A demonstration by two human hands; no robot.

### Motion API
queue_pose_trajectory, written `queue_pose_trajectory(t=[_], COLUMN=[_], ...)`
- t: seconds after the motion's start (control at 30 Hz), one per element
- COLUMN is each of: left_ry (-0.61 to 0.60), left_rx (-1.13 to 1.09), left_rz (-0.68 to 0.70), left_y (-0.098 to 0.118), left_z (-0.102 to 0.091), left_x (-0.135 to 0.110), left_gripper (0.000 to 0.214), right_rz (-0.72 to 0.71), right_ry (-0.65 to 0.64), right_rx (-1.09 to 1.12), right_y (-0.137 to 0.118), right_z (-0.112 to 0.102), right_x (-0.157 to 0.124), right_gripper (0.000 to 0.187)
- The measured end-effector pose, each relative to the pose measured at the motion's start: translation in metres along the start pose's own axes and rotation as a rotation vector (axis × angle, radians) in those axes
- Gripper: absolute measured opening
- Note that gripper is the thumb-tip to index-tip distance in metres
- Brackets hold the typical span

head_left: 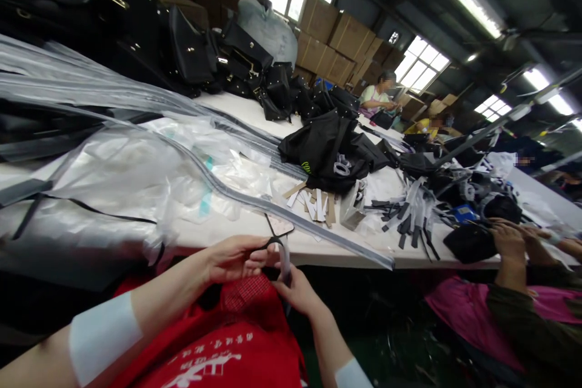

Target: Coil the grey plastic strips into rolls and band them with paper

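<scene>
Between my two hands bends a narrow strip (285, 259), black at one end and whitish grey along the rest. The fingers of my left hand (236, 257) are curled around its black end. Lower down, my right hand (297, 292) pinches the pale part. Both hands are just off the table's front edge, above a red apron (227, 333). Close behind them lies a flat, pinkish, dark-edged object (280, 225), partly covered. A long grey plastic-covered strip (291, 216) crosses the table and juts over its edge.
Clear plastic bags (122, 176) spread over the left. White and brown card strips (321, 203) lie beside a black cloth bag (318, 145). Short dark-ended strips (411, 218) are farther right. A co-worker's hands (509, 239) hold a black piece (470, 242). Black handbags (245, 51) line the back.
</scene>
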State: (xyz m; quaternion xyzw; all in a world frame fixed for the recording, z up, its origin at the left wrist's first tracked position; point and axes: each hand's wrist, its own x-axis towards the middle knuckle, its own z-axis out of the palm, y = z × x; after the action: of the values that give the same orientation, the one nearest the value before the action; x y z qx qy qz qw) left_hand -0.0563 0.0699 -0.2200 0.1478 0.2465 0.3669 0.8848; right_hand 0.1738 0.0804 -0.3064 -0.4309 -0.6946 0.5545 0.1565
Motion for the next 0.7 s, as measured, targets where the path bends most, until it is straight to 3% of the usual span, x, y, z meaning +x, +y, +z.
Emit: queue_pose_trajectory(t=[0.03, 0.1, 0.17, 0.23, 0.33, 0.43, 0.5, 0.57, 0.63, 0.7], left_ry=[0.018, 0.120, 0.258, 0.357, 0.341, 0.179, 0.129, 0.109, 0.078, 0.043], left_rx=[-0.024, 0.024, 0.269, 0.671, 1.228, 1.452, 1.419, 1.215, 0.874, 0.536], left_rz=[0.102, 0.324, 0.517, 0.641, 0.676, 0.593, 0.514, 0.387, 0.244, 0.156], left_y=[0.000, -0.001, -0.004, -0.010, -0.024, -0.039, -0.045, -0.049, -0.048, -0.042], left_z=[0.004, 0.010, 0.012, 0.012, 0.010, 0.014, 0.017, 0.017, 0.019, 0.024], left_x=[0.010, 0.032, 0.053, 0.064, 0.059, 0.043, 0.034, 0.030, 0.026, 0.023], left_gripper=[0.015, 0.018, 0.021, 0.022, 0.023, 0.032, 0.037, 0.045, 0.051, 0.049], right_rz=[0.017, -0.005, -0.064, -0.113, -0.187, -0.176, -0.067, 0.033, -0.007, -0.152], right_ry=[0.014, -0.052, -0.179, -0.238, -0.065, 0.149, 0.185, 0.210, 0.270, 0.235], right_rx=[-0.003, 0.047, 0.167, 0.319, 0.570, 0.725, 0.657, 0.472, 0.274, 0.171], right_y=[-0.003, -0.017, -0.039, -0.062, -0.082, -0.076, -0.062, -0.048, -0.040, -0.040], right_z=[0.008, 0.022, 0.024, 0.011, -0.026, -0.062, -0.076, -0.081, -0.078, -0.064], right_x=[0.001, 0.000, -0.004, -0.011, -0.019, -0.015, -0.007, 0.000, 0.004, 0.003], right_gripper=[0.042, 0.042, 0.050, 0.052, 0.043, 0.040, 0.043, 0.043, 0.040, 0.054])
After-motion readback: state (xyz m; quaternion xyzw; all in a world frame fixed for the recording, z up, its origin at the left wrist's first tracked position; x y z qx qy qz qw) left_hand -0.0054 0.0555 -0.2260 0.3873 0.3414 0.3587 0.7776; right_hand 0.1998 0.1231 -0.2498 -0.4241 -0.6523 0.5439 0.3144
